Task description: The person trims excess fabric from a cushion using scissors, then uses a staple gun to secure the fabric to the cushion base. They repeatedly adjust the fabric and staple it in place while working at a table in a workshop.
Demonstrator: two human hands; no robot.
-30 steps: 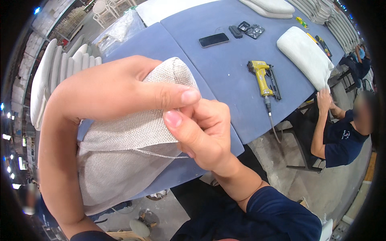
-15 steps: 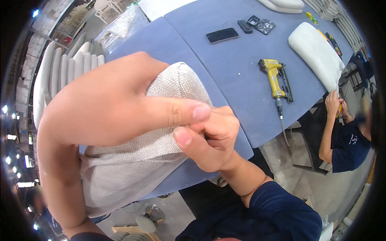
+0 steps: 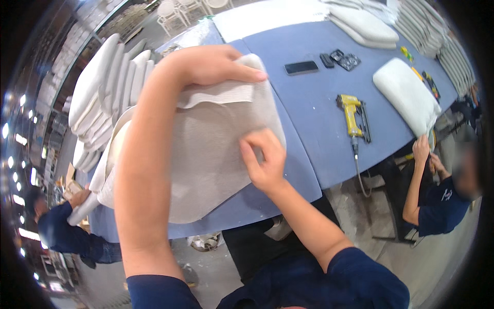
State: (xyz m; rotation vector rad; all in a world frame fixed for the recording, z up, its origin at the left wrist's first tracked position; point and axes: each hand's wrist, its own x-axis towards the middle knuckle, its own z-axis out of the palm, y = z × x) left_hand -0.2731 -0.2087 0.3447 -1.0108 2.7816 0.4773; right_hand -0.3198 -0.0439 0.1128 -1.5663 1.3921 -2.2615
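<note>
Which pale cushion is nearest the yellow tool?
The single white cushion right of the tool, a co-worker's hand at its near corner. Others lie farther off, mostly stacked. The beige piece at the left hand is farther.

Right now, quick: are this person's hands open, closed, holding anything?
Left hand: closed, holding the grey fabric.
Right hand: curled closed; too blurred to tell whether it holds anything.

A blur there, the right grip (image 3: 270, 165) over the grey cover (image 3: 211, 159), contact impossible to call! At the cover's far end, the left grip (image 3: 213, 64) shows its thumb, other fingers hidden.
</note>
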